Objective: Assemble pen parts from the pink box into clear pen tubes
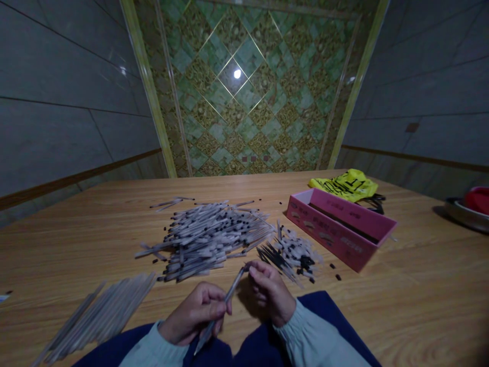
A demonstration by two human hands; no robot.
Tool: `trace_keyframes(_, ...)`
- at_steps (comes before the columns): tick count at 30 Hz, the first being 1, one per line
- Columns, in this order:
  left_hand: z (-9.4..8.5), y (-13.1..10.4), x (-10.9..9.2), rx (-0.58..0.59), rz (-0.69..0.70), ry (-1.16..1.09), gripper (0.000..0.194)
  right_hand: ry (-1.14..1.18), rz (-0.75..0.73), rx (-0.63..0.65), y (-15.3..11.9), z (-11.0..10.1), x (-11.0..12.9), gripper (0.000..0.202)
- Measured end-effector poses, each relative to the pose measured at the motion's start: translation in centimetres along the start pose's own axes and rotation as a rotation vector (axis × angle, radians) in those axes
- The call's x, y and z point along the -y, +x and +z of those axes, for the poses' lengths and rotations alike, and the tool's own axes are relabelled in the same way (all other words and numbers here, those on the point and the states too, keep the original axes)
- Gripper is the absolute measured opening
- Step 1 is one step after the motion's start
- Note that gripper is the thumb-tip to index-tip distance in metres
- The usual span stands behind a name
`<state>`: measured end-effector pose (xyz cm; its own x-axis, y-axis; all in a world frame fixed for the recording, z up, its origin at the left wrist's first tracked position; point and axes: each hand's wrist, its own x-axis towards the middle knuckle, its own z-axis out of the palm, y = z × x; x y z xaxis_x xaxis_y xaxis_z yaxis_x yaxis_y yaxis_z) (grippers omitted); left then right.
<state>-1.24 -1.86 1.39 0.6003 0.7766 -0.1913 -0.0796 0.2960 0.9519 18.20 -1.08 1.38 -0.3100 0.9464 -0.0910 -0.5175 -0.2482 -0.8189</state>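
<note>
My left hand (198,312) is closed around the middle of a slim pen (235,286) with a pale, see-through barrel, tilted with its upper end to the right. At that dark upper end, my right hand (270,291) pinches with thumb and forefinger; its other fingers are curled, and the small part between the tips is hard to make out. Just beyond both hands lies a big heap of similar pens (214,237), many with dark ends. Near my right hand are small clear and black pieces (298,250) and a bunch of thin black sticks (273,257).
Thin pale tubes (110,311) lie side by side at the front left. A pink open box (328,232) stands to the right, with a yellow bag (346,184) behind it. A metal dish (464,216) holding something red sits at the right edge of the wooden table (428,295).
</note>
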Motion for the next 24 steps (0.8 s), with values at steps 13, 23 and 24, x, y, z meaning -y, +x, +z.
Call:
trace_keyframes(13, -0.1, 0.2, 0.1, -0.254, 0.045, -0.238, 0.031, -0.061, -0.046, -0.007, 0.2, -0.2, -0.8, 0.038)
trace_keyframes(23, 0.1, 1.3, 0.5, -0.385, 0.309, 0.098, 0.036, 0.055, 0.064, -0.046, 0.2, 0.1, -2.0, 0.039)
trace_keyframes(24, 0.1, 1.3, 0.6, -0.381, 0.32, 0.105, 0.035, 0.056, 0.072, -0.044, 0.2, 0.2, -2.1, 0.039)
